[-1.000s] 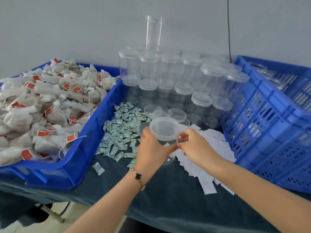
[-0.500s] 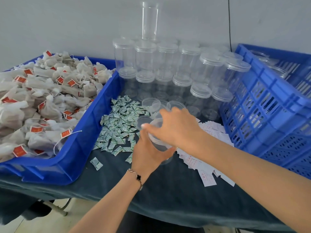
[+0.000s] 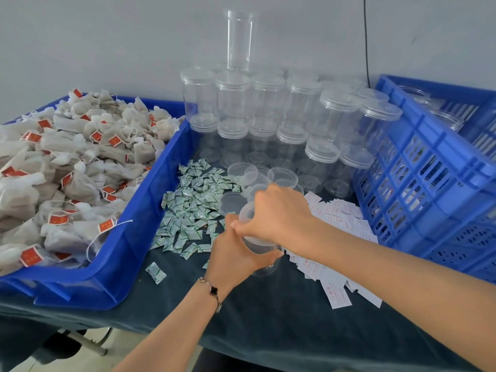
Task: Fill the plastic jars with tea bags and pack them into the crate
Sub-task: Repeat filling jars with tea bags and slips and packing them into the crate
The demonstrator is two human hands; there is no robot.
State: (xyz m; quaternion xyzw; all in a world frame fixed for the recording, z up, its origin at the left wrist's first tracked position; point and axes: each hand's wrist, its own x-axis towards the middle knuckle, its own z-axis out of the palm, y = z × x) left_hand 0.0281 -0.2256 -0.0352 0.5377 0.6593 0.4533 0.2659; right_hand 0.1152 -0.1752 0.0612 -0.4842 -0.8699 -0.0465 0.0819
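Note:
My left hand (image 3: 236,251) grips a clear plastic jar (image 3: 261,247) from the side, just above the dark tablecloth. My right hand (image 3: 279,213) covers the jar's top and grips its clear lid (image 3: 247,213). A pile of white tea bags with red tags (image 3: 67,167) fills the blue tray (image 3: 128,253) on the left. The blue slatted crate (image 3: 429,183) stands on the right, with a few clear jars (image 3: 445,119) inside it. Stacked lidded jars (image 3: 268,116) stand at the back.
Small green-white sachets (image 3: 193,205) lie scattered left of the held jar. White paper slips (image 3: 338,237) are spread to its right. Loose clear lids (image 3: 281,174) sit behind my hands. One tall open jar (image 3: 239,40) tops the stack by the wall.
My right hand moved from the lid's right edge onto the top of the jar and now covers the lid. The left hand stays on the jar.

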